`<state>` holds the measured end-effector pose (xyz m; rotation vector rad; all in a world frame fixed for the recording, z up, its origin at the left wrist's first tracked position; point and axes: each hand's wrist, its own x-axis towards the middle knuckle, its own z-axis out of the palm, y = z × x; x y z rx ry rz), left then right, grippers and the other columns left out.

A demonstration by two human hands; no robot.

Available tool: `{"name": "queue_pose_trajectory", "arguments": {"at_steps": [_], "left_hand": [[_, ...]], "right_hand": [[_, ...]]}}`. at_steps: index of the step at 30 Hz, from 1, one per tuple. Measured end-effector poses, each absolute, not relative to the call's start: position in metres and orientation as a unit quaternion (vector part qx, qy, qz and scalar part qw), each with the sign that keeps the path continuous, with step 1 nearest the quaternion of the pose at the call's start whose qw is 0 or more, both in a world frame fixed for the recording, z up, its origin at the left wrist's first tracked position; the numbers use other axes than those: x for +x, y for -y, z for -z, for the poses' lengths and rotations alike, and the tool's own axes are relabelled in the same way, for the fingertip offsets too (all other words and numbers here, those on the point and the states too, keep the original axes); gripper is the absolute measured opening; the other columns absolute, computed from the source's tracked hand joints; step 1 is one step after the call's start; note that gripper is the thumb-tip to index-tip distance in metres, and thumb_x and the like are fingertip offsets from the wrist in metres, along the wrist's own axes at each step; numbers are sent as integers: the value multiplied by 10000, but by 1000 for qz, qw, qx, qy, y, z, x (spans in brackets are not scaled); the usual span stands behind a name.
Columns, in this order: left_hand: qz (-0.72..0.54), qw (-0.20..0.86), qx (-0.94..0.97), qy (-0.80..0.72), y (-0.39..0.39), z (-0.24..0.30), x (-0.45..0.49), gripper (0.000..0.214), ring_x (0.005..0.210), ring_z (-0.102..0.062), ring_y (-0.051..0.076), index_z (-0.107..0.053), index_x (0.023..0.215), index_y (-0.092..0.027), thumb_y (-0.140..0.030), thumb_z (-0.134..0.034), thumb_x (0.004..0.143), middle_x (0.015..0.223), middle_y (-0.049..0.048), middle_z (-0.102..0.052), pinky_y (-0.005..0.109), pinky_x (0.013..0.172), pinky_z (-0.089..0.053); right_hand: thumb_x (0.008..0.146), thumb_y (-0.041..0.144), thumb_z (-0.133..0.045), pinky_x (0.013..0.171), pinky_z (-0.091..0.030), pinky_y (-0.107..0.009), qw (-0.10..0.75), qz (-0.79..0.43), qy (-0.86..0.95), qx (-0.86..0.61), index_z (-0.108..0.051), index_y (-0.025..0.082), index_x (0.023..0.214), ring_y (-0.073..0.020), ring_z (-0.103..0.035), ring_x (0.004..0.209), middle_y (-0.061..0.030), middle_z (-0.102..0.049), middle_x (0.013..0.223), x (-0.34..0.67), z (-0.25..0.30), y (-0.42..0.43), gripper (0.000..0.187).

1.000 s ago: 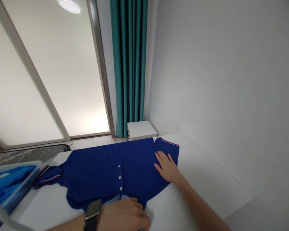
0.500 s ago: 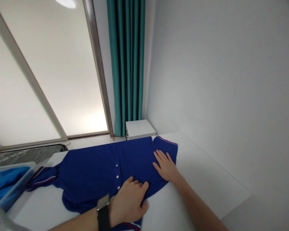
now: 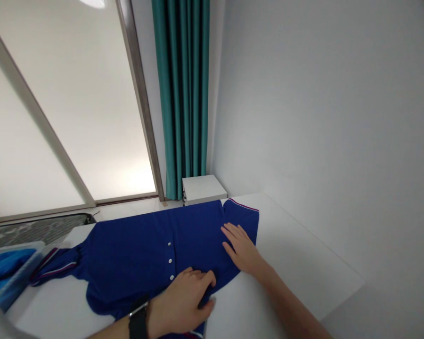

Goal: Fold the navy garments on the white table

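A dark blue polo shirt with white buttons and striped sleeve hems lies spread on the white table. My right hand lies flat and open on the shirt near its right sleeve. My left hand, with a dark watch on the wrist, rests on the shirt's near edge just below the button row, fingers curled and pinching the blue cloth.
A clear bin with blue fabric sits at the table's left end. A small white cabinet stands behind the table below the teal curtain. A white wall runs along the right side.
My left hand moved up from the table's near edge onto the shirt by the buttons, taking the cloth with it. My right hand stayed flat, shifting slightly left.
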<state>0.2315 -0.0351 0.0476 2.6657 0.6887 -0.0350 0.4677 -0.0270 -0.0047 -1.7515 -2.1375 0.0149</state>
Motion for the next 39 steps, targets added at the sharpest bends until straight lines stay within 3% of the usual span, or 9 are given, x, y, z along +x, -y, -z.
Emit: {"name": "queue_pose_trajectory", "arguments": {"at_steps": [5, 8, 12, 16, 22, 30, 35, 39], "left_hand": [[28, 171, 942, -288, 32, -45, 240, 291, 871, -654, 247, -532, 1029, -213, -162, -515, 743, 1000, 58, -669, 356, 770, -496], [41, 169, 940, -293, 26, -46, 244, 232, 817, -660, 230, -553, 964, -207, -147, -490, 750, 949, 55, -674, 317, 711, -486], [35, 244, 929, -278, 14, -51, 241, 119, 750, -619, 177, -569, 849, -209, -180, -467, 796, 823, 16, -660, 261, 665, -438], [12, 327, 908, -261, 3, -48, 234, 130, 662, -538, 129, -578, 821, -197, -214, -450, 830, 725, -19, -603, 224, 606, -382], [8, 413, 874, -257, -9, -37, 231, 254, 696, -542, 116, -590, 1059, -196, -214, -452, 847, 789, -22, -612, 206, 623, -398], [64, 412, 880, -228, -8, -50, 227, 472, 627, -486, 104, -460, 1131, -209, -132, -549, 674, 790, -53, -556, 198, 527, -356], [67, 439, 868, -221, -9, -54, 224, 377, 678, -517, 111, -525, 1093, -199, -173, -568, 720, 800, -41, -573, 203, 589, -405], [54, 429, 881, -191, -7, -54, 224, 215, 735, -570, 119, -643, 1004, -203, -246, -498, 851, 868, -1, -640, 205, 662, -441]], "right_hand": [[848, 119, -445, 1074, -352, -396, 283, -101, 781, -548, -615, 221, 1119, -205, -466, 1249, -81, -600, 1218, 454, -2, 53, 336], [709, 4, -434, 993, -396, -388, 314, -120, 781, -527, -600, 226, 919, -206, -507, 1141, -56, -605, 1057, 454, 0, 65, 347], [610, -30, -414, 870, -416, -357, 316, -119, 775, -533, -536, 219, 804, -192, -522, 925, -23, -561, 888, 456, 3, 74, 338], [675, -5, -465, 892, -388, -369, 313, -118, 760, -558, -554, 225, 869, -198, -510, 937, -20, -567, 898, 455, 0, 76, 313], [792, 117, -573, 914, -387, -376, 286, -129, 753, -578, -577, 228, 848, -205, -514, 984, -28, -580, 952, 453, -6, 78, 124], [932, 162, -479, 852, -393, -358, 273, -94, 758, -584, -556, 219, 859, -196, -513, 911, -25, -604, 890, 455, 6, 70, 121], [878, 66, -459, 846, -388, -353, 280, -76, 764, -576, -573, 223, 874, -190, -511, 903, -21, -598, 872, 456, 10, 70, 194], [740, -37, -430, 796, -390, -329, 289, -79, 762, -574, -535, 209, 711, -174, -499, 851, -6, -558, 800, 456, 10, 71, 269]]}}
